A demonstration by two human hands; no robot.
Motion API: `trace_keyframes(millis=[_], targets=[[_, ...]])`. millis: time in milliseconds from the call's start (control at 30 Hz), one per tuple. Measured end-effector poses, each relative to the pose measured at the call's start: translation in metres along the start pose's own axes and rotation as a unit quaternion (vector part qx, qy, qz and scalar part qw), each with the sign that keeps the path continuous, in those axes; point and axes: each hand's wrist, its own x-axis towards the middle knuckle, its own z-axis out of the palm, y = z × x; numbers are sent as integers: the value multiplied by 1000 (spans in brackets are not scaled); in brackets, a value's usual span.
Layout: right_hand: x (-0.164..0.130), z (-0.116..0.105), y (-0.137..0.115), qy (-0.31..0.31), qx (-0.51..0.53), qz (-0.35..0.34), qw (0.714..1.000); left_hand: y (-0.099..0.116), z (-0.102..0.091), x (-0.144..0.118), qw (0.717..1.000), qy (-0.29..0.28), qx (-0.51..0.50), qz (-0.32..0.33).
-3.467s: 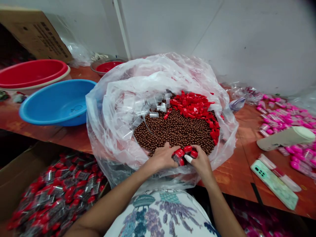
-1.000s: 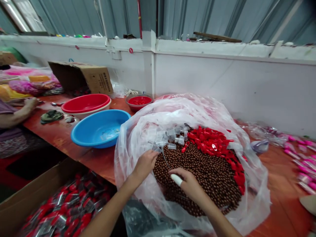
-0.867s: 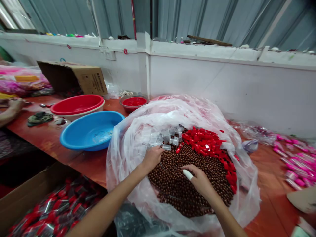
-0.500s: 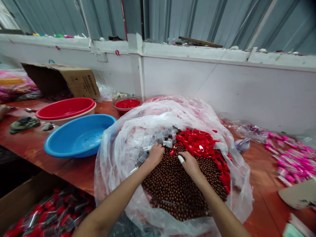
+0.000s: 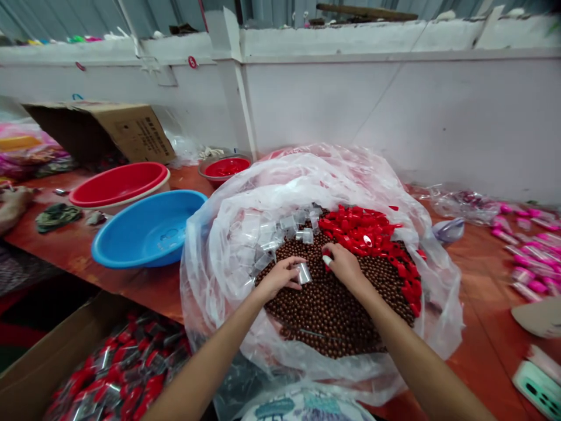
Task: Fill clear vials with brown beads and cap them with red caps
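Plastic-lined basin (image 5: 228, 234): left hand (image 5: 278, 278) fingers pinch clear tube (image 5: 303, 273); right hand (image 5: 346, 264) grip hidden.

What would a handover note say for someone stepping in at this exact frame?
Left hand: holds one clear tube over the brown beads.
Right hand: a white cot on one finger, at the edge of the red caps; cannot tell if it grips one.
Things: beads, caps and spare tubes all lie in the plastic-lined tub.
Done: capped, filled tubes lie heaped in the carton at lower left.
Left: the held tube looks empty and uncapped; many tubes and caps are loose in the tub.
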Motion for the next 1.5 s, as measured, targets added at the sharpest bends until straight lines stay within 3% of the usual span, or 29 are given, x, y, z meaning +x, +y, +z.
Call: trace_keyframes(millis=[167,333,500,600,733,833,1200,1500], targets=[[-45,-24,26,44,98,46,993,-5,14,1,1000,17,-10,14],[-89,-33,48,56,269,132,952,-11,24,9,983,-4,181,35],[-119,-25,56,79,211,147,963,-11,24,11,960,-53,267,58],[-131,-19,56,82,214,138,964,-13,21,9,969,-18,239,55],[-141,-17,53,61,203,144,967,-21,21,6,973,67,208,70],[-146,-17,54,74,205,129,967,-27,25,5,967,91,225,72],[-148,-18,46,107,295,170,934,-34,59,23,987,33,159,2],[-147,-16,43,73,331,206,918,-39,70,24,996,13,87,3]])
